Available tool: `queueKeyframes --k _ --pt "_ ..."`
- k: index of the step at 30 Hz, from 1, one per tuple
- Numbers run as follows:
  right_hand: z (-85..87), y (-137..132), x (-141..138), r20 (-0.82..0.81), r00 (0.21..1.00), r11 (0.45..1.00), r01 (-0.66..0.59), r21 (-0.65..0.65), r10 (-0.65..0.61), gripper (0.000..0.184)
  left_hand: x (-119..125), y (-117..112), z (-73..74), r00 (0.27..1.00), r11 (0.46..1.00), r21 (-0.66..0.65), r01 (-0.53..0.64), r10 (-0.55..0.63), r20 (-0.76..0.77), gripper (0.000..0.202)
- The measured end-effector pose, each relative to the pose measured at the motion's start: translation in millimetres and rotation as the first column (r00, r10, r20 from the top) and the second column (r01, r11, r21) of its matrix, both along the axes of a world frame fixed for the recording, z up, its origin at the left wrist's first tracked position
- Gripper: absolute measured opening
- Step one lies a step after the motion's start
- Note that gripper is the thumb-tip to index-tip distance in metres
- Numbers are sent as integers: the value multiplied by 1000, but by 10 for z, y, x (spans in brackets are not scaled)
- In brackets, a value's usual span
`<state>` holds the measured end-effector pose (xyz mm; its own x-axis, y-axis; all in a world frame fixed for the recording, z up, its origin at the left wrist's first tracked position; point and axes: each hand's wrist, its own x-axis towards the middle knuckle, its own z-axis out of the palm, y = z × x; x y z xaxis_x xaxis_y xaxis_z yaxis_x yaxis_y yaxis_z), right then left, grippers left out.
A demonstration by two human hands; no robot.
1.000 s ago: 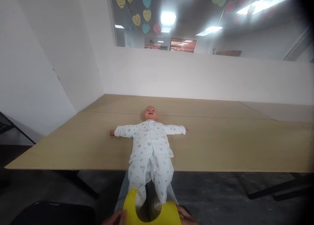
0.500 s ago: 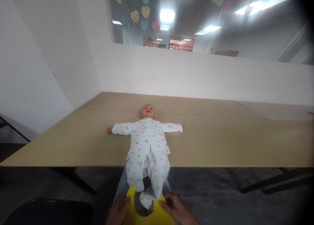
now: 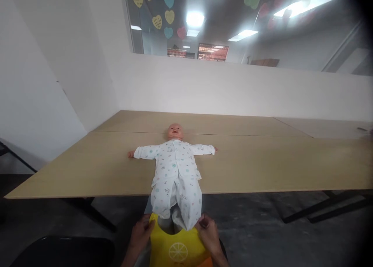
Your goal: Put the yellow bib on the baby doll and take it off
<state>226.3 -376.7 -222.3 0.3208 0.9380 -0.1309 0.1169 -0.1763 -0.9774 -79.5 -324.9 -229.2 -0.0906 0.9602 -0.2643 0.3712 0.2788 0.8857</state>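
A yellow bib [image 3: 164,241] with a pale citrus-slice print hangs in front of me below the table's near edge. My left hand [image 3: 142,232] pinches the bib's upper left end, and my right hand [image 3: 208,233] pinches its upper right end. Just beyond it, a baby doll [image 3: 175,162] in white patterned pyjamas lies on its back, head away from me and arms spread. Its legs hang over the table edge, and the feet are partly hidden behind the bib near its neck opening.
The doll's upper body rests on a wide wooden table [image 3: 262,166], which meets a white wall [image 3: 204,84] at the back. To the lower left stands a black chair [image 3: 64,251]. A thin dark object [image 3: 362,129] lies at the far right.
Both hands have raised the bib slightly and spread it, so its citrus print and an orange part at the bottom now show. The doll lies as before.
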Motion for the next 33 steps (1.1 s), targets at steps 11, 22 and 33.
queueKeyframes --k 11,22,33 --pt "612 51 309 599 694 917 -317 -243 399 30 -24 -78 584 935 984 2 178 -168 -313 53" --pt "1799 319 -17 770 637 964 -221 151 25 62 735 75 1578 886 546 818 180 271 -376 39" --pt "1644 619 -245 750 661 942 -227 248 -39 59 797 379 1422 857 716 624 314 69 -510 56"
